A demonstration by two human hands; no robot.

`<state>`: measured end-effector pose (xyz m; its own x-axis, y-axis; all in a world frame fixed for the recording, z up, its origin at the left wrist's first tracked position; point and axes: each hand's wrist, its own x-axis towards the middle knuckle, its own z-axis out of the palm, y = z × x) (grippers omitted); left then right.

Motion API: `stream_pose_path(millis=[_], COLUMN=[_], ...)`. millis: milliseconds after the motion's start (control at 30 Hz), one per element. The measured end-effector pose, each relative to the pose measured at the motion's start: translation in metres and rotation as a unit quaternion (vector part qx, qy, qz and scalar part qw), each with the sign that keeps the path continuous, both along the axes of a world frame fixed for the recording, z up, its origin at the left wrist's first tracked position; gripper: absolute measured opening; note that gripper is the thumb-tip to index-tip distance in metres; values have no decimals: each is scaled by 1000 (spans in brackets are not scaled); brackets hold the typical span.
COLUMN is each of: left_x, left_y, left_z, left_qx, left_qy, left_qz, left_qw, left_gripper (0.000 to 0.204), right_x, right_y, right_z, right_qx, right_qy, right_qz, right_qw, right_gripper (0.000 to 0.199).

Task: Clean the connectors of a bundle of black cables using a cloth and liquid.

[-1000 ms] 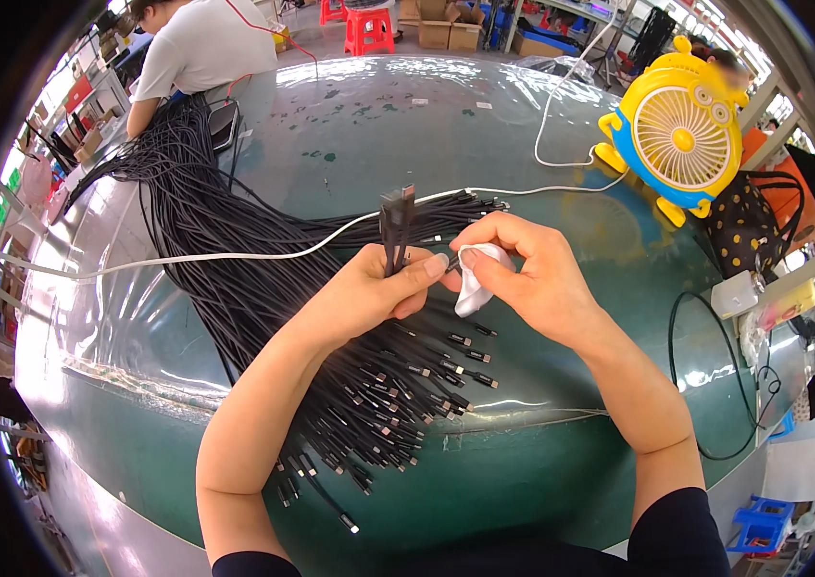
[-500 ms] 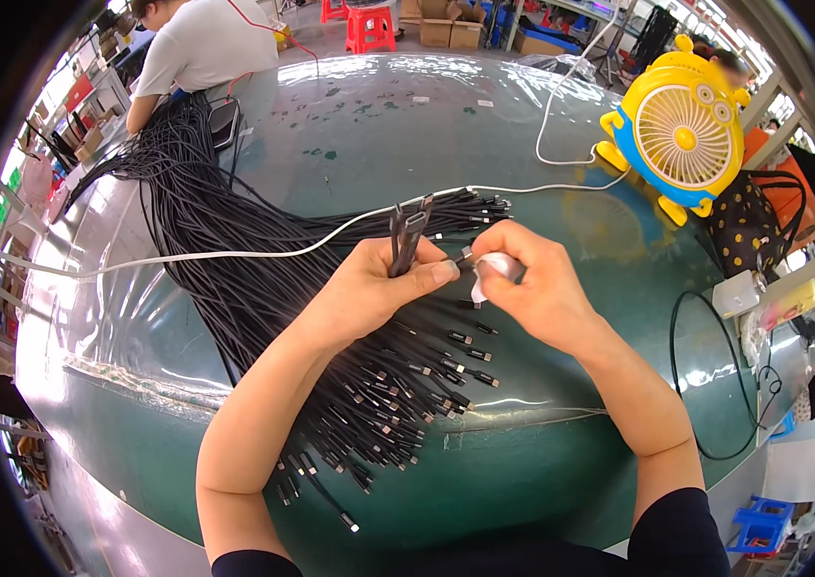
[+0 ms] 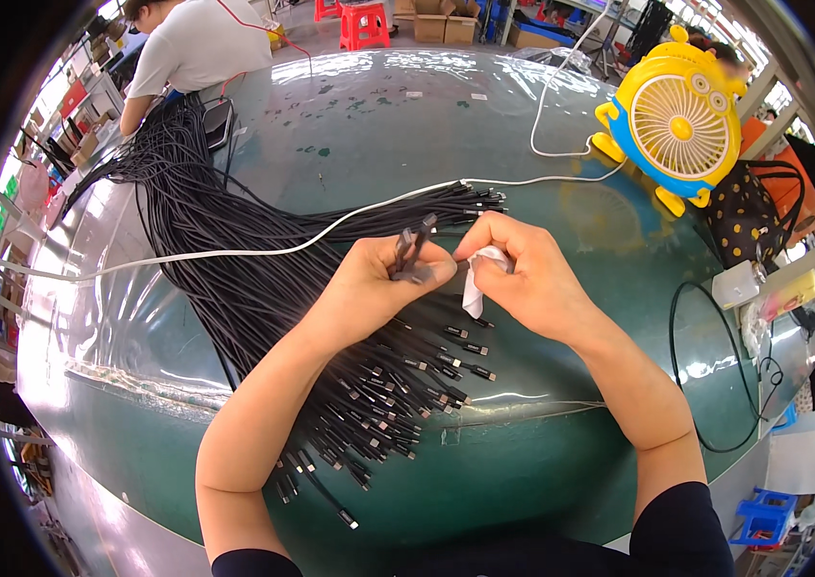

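My left hand [image 3: 376, 281] is closed around a few black cables, whose connector ends [image 3: 417, 240] stick up above the fingers. Close beside it, my right hand [image 3: 525, 271] pinches a white cloth [image 3: 474, 291] over the end of one cable held between the two hands. That cable's tip is hidden by the cloth and fingers. Beneath both hands spreads a large bundle of black cables [image 3: 225, 231], running from the far left, their metal plugs [image 3: 369, 413] fanned out towards me. More cable ends [image 3: 479, 200] lie just beyond my hands.
A white cord [image 3: 234, 253] crosses over the bundle to a yellow and blue fan [image 3: 681, 130] at the right. Behind it sits a dotted black bag [image 3: 752, 216]. A black cable loop [image 3: 681, 365] lies on the green tabletop [image 3: 542, 462]. Another person [image 3: 200, 48] sits at the far left.
My right hand has drawn slightly closer to the left, and the cloth now covers the plug that showed between them. The view has shifted slightly.
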<state>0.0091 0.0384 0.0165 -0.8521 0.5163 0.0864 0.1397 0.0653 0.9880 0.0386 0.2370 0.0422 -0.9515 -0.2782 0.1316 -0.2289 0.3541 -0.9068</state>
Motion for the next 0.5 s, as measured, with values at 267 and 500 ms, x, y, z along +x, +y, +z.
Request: stream_pose_path(millis=[267, 500], left_x=[-20, -19], left_y=[-11, -11], left_z=[-5, -6], left_qx=[7, 37], left_qy=[-88, -81], left_qz=[34, 7], left_qw=[996, 996], left_gripper=[22, 21], right_x=[29, 17], right_y=[25, 29], right_z=[-14, 4], right_qx=[48, -82], right_qy=[55, 7], right_qz=[38, -6], right_qw=[997, 997], right_gripper=[14, 9])
